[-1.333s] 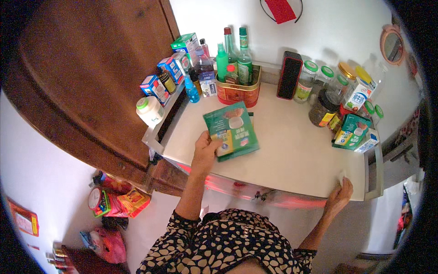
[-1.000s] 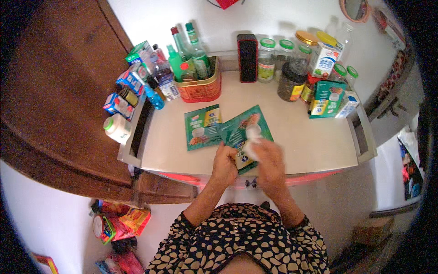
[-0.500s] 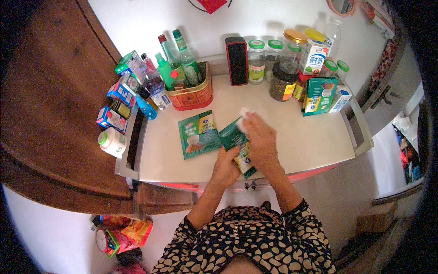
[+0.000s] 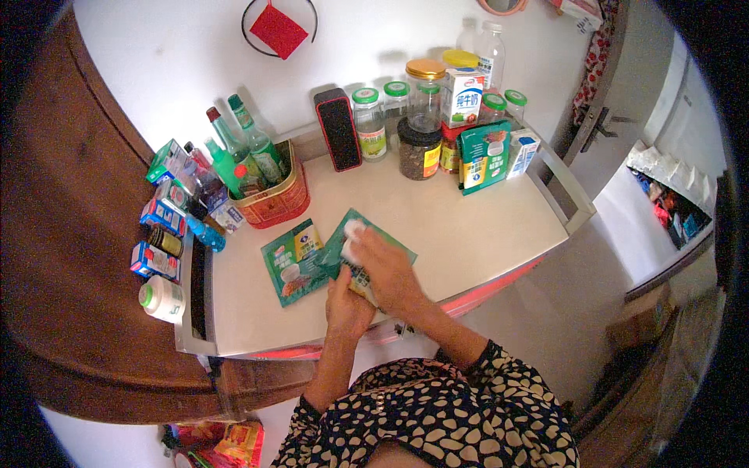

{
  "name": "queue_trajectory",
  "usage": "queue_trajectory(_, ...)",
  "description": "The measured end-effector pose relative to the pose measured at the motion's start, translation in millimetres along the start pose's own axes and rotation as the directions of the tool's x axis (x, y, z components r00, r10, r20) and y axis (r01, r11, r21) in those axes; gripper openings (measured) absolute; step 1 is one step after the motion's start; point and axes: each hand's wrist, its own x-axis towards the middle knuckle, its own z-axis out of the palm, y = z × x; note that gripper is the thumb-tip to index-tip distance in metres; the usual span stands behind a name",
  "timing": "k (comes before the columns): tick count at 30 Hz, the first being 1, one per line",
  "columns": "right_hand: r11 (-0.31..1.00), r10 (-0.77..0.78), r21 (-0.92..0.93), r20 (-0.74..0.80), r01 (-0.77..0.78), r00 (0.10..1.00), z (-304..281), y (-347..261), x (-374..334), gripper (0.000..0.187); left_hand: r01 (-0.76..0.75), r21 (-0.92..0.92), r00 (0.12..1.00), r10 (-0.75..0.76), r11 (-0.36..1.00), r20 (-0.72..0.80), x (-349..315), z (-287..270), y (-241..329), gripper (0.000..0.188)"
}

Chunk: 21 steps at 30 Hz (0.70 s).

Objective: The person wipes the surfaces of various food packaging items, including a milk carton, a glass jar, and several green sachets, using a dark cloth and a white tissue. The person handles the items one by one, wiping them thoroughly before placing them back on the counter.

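My left hand (image 4: 349, 306) grips the near edge of a green and yellow packet (image 4: 335, 247), which is tilted just above the table. A white cloth or tissue (image 4: 353, 238) is bunched under the fingers of my right hand (image 4: 388, 271) and pressed against the packet's face. Both hands cover part of that packet. Flat on the table, just left of it, lies a similar green packet (image 4: 286, 274); the held one partly overlaps its right side in view.
The cream table (image 4: 476, 238) has metal side rails. Along its back stand a red basket (image 4: 275, 204) of bottles, a black speaker (image 4: 338, 131), several jars, a milk carton (image 4: 463, 97) and an upright green packet (image 4: 484, 156). Boxes and a white bottle (image 4: 162, 299) line the left side.
The whole view has shifted and turned. The held packet now lies at a different angle, with more of its right side showing. The cloth remains against it under my right hand.
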Motion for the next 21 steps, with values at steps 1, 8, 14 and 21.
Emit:
queue_trajectory(1, 1.0, -0.008, 0.022, 0.008, 0.008, 1.0, 4, -11, -9, 0.034, -0.033, 0.044, 0.999, 0.034, 0.999, -0.014, -1, -2, 2, 0.036)
queue_trajectory(8, 0.992, 0.063, -0.111, 0.099, -0.052, 0.993, -11, -30, -35, 0.038, 0.048, -0.162, 0.995, -0.032, 0.986, 0.096, -7, 5, 10, 0.051)
queue_trajectory(14, 0.956, 0.283, -0.082, 0.012, -0.281, 0.959, -19, -3, -39, 0.049, -0.014, -0.159, 0.998, 0.024, 0.987, 0.06, -7, 16, 7, 0.052)
queue_trajectory(21, 0.991, 0.072, 0.099, 0.164, -0.089, 0.984, -16, -61, -60, 0.049, 0.095, -0.17, 0.978, -0.06, 0.981, 0.202, -6, -8, 11, 0.051)
